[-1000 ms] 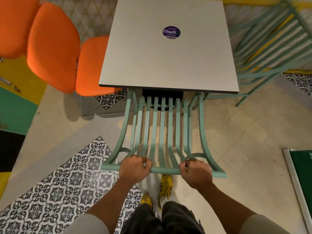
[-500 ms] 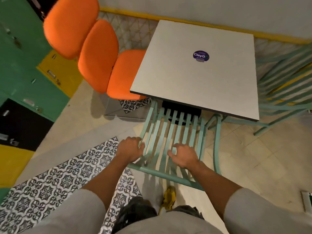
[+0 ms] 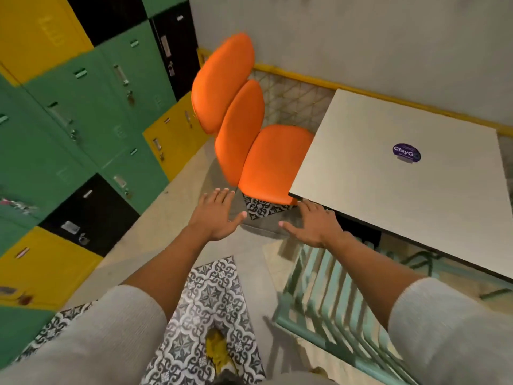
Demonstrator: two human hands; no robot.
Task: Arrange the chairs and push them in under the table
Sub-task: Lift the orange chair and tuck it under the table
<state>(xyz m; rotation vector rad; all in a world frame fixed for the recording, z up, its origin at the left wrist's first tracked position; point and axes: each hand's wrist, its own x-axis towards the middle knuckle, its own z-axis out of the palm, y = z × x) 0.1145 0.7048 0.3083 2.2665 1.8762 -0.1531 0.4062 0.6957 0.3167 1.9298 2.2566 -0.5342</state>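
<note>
**Two empty hands between two chairs**

Two chairs are in view. The orange chair stands at the left side of the table, its seat partly under the table edge and its two-part back leaning away toward the lockers. The mint slatted chair stands at the near side of the table, its seat under the top and its back toward the person.

Two hands reach forward, both empty. The left hand is flat, palm down, fingers spread wide, just short of the orange seat and not touching it. The right hand is also spread wide, above the mint chair's back, its fingertips close to the table corner; I cannot tell if they touch it.

One round purple sticker lies on the table top. One yellow shoe stands on the patterned floor tiles. The right forearm crosses over the mint chair and hides part of its slats.
</note>
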